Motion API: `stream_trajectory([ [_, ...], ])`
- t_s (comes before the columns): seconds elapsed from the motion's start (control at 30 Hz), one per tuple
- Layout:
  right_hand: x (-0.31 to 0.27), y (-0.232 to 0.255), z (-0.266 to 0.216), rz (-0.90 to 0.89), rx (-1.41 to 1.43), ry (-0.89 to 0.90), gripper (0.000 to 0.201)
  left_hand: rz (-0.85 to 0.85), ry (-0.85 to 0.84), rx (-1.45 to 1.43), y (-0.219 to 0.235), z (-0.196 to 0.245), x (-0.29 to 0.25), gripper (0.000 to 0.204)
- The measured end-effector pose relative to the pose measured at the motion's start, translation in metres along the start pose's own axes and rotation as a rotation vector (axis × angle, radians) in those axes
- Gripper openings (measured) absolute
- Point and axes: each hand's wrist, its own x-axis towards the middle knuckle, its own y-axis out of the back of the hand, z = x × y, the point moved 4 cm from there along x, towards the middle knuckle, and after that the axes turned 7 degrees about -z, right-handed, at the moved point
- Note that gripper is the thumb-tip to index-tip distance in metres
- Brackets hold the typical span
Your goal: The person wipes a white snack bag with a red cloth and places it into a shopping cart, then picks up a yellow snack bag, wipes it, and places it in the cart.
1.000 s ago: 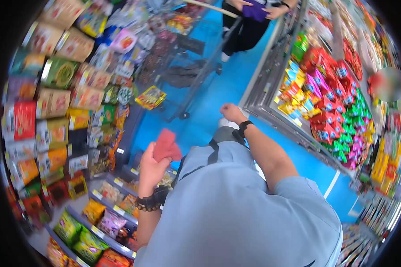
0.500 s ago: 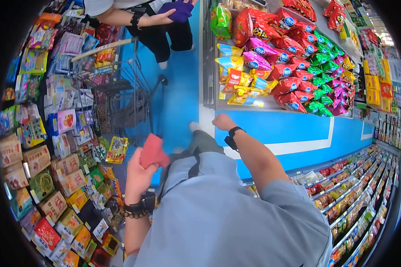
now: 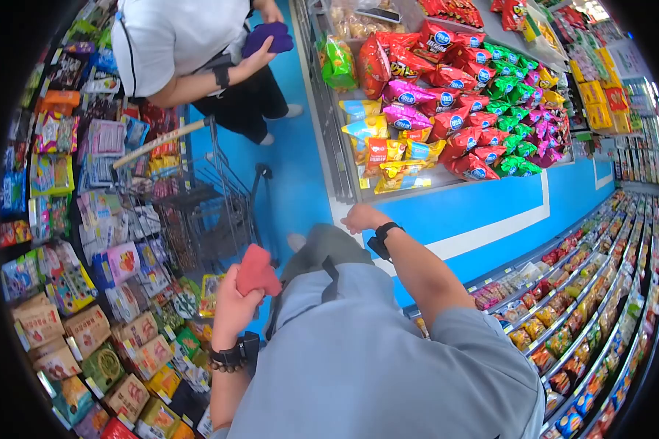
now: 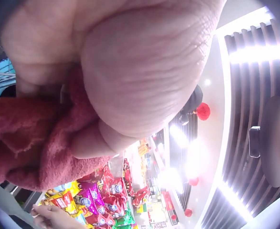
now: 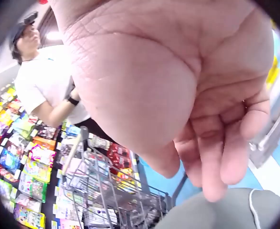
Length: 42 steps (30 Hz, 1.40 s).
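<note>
Person in white shirt (image 3: pixel 187 44) now showing more fully, holding purple cloth (image 3: pixel 269 40) beyond cart (image 3: pixel 194 201). Left hand (image 3: pixel 233 307) still pinching red cloth (image 3: pixel 258 271); carrying seemingly continuing. Right hand (image 3: pixel 366 218) hanging loosely curled, holding nothing, near counter (image 3: pixel 334 146).

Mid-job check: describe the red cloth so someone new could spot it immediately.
In the head view, find the cart left of centre. Just below its lower right, the wearer's left hand grips the red cloth. It is plain and fuzzy, unlike the printed packets, and red, whereas the cloth held by the person in white is purple.
</note>
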Motion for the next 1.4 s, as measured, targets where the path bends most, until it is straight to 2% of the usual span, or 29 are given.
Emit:
stream_trajectory([
  [0.07,-0.004,0.014,-0.027,0.008,-0.221,0.076,0.043,-0.005,-0.011,0.073,0.012,0.01,0.015,0.027],
  [0.13,-0.014,0.036,-0.052,0.01,-0.179,0.107,0.044,0.001,0.004,0.099,0.016,0.013,0.019,0.025],
  [0.2,-0.058,0.087,-0.108,0.03,-0.095,0.121,0.041,0.024,-0.009,0.09,0.021,0.023,0.035,0.025],
  [0.27,-0.095,0.14,-0.156,0.083,-0.045,0.119,0.041,-0.033,0.017,0.058,0.021,0.031,0.052,0.025],
  [0.33,-0.103,0.185,-0.173,0.144,-0.02,0.135,0.041,-0.08,0.056,0.092,0.018,0.045,0.072,0.025],
  [0.4,-0.088,0.235,-0.177,0.215,-0.028,0.175,0.042,-0.117,0.091,0.168,0.018,0.057,0.097,0.026],
  [0.5,-0.045,0.316,-0.177,0.486,-0.122,0.317,0.036,-0.113,0.107,0.187,0.023,0.078,0.141,0.026],
  [0.6,-0.003,0.409,-0.19,0.721,-0.177,0.353,0.028,-0.086,0.182,0.196,0.026,0.114,0.194,0.026],
  [0.63,0.01,0.442,-0.196,0.792,-0.143,0.288,0.026,-0.074,0.185,0.218,0.027,0.124,0.213,0.026],
  [0.73,0.048,0.53,-0.206,1.012,-0.068,0.304,0.03,-0.061,0.223,0.279,0.037,0.154,0.261,0.028],
  [0.83,0.078,0.603,-0.219,0.992,-0.088,0.145,0.037,-0.018,0.262,0.227,0.042,0.185,0.298,0.028],
  [0.93,0.117,0.642,-0.217,0.922,-0.117,0.024,0.049,0.015,0.291,0.243,0.05,0.197,0.328,0.028],
  [0.97,0.129,0.648,-0.213,0.88,-0.142,0.033,0.049,-0.001,0.303,0.228,0.051,0.199,0.337,0.029],
  [1.07,0.149,0.646,-0.205,0.72,-0.224,0.011,0.046,-0.036,0.318,0.157,0.053,0.201,0.36,0.029],
  [1.17,0.149,0.637,-0.211,0.669,-0.242,0.009,0.035,-0.05,0.359,0.211,0.053,0.219,0.38,0.029],
  [1.27,0.15,0.637,-0.213,0.623,-0.283,0.066,0.036,-0.074,0.309,0.245,0.054,0.233,0.394,0.03],
  [1.37,0.118,0.66,-0.232,0.701,-0.305,0.068,0.034,-0.089,0.257,0.278,0.057,0.241,0.407,0.03],
  [1.4,0.114,0.672,-0.233,0.838,-0.288,0.123,0.031,-0.09,0.239,0.288,0.058,0.243,0.41,0.03],
])
